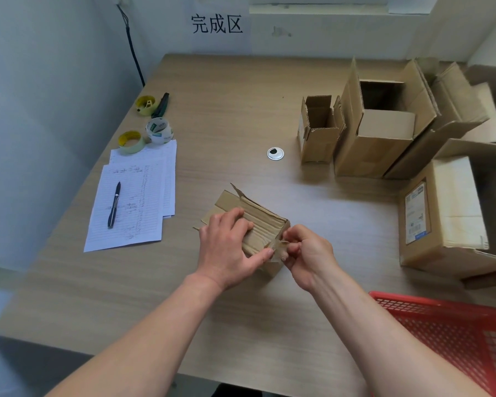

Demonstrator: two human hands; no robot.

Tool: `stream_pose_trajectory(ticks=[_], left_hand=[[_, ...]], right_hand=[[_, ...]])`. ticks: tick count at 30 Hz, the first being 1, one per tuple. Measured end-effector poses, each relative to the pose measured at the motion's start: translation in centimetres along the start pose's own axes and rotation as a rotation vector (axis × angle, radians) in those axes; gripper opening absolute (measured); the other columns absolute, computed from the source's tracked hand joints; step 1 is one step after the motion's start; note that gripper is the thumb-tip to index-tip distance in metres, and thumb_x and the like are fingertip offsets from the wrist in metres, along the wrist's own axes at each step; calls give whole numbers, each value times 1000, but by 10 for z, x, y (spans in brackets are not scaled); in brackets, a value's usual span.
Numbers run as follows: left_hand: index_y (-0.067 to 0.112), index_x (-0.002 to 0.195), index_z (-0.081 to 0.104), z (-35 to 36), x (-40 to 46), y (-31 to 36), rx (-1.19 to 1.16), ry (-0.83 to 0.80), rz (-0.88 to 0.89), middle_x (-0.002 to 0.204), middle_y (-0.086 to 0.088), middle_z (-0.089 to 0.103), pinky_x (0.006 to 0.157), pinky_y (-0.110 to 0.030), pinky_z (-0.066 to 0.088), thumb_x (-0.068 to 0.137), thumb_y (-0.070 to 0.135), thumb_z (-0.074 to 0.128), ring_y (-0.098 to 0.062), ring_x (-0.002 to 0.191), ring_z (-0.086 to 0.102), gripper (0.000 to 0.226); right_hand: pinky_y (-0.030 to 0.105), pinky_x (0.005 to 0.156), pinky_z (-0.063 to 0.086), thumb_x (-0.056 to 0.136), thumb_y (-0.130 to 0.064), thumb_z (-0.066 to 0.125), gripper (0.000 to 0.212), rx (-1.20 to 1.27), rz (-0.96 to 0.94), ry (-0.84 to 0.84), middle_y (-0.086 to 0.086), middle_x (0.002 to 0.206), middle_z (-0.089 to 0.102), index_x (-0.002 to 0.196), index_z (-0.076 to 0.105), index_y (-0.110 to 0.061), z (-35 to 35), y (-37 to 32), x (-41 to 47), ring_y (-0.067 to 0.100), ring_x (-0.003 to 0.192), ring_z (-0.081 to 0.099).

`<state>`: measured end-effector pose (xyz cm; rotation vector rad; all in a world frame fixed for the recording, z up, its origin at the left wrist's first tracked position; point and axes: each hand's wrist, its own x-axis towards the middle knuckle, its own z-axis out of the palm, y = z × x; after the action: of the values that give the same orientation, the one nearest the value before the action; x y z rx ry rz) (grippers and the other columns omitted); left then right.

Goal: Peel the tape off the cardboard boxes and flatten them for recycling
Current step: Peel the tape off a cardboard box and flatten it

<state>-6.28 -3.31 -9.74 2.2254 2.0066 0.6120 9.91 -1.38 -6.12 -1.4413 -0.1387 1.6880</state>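
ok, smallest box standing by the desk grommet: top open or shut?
Open. The small upright box has its top flaps standing up and its inside walls show; whether anything lies in it cannot be told.

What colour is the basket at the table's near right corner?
Red basket, a mesh-patterned plastic one, seen in the head view.
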Motion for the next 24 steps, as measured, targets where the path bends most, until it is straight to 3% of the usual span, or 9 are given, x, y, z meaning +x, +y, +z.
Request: stream_pose_trajectory(ticks=[4, 7, 10, 13, 18, 22, 24], left_hand=[[20, 100, 67, -1, -4, -1, -8, 9, 40, 131, -2, 58, 81, -42, 43, 66, 75, 57, -29, 110, 51, 65], [20, 100, 67, -2, -6, 1, -6, 16, 74, 132, -2, 58, 81, -41, 42, 65, 76, 59, -29, 110, 51, 67], [20, 98, 67, -3, -5, 6, 11, 17, 95, 132, -3, 58, 81, -41, 41, 64, 76, 58, -30, 111, 52, 66], [20, 96, 68, -3, -5, 11, 29, 26, 104, 130, -4, 59, 81, -41, 39, 64, 76, 57, -31, 111, 53, 65], [21, 95, 67, -2, -3, 12, 42, 14, 99, 130, -4, 60, 81, -41, 37, 65, 76, 55, -31, 111, 53, 64], [22, 95, 67, -1, 2, 12, 29, -5, 73, 130, -3, 60, 82, -42, 40, 63, 76, 55, -30, 111, 54, 64], [22, 95, 68, -1, 6, 11, 11, -17, 54, 130, -2, 60, 82, -43, 41, 64, 76, 54, -30, 112, 53, 64]], right_hand=[[19, 39, 35, 89, -12, 49, 11, -11, 161, -109, 3, 62, 49, 79, 47, -13, -12, -11, 5, 8, 36, 31], [18, 39, 28, 91, -27, 60, 21, -96, 202, -86, 1, 54, 46, 78, 46, -19, -13, -19, 13, 9, 35, 29], [18, 34, 25, 85, -15, 70, 15, -225, 182, 4, -1, 48, 43, 79, 56, -13, -9, -23, 18, 7, 32, 26], [20, 34, 25, 81, -1, 69, 20, -269, 108, 51, 0, 48, 41, 70, 55, -12, -6, -28, 18, 9, 34, 25], [28, 47, 33, 74, 12, 68, 39, -424, -336, 97, 4, 63, 45, 68, 43, -18, -6, -24, 22, 20, 54, 42], [30, 56, 39, 74, 0, 69, 36, -783, -999, 91, -12, 57, 47, 65, 45, -25, -12, -3, 19, 9, 56, 43], [27, 59, 43, 79, -2, 70, 34, -733, -1025, 97, -12, 59, 52, 69, 50, -27, -13, 6, 19, 6, 56, 47]])
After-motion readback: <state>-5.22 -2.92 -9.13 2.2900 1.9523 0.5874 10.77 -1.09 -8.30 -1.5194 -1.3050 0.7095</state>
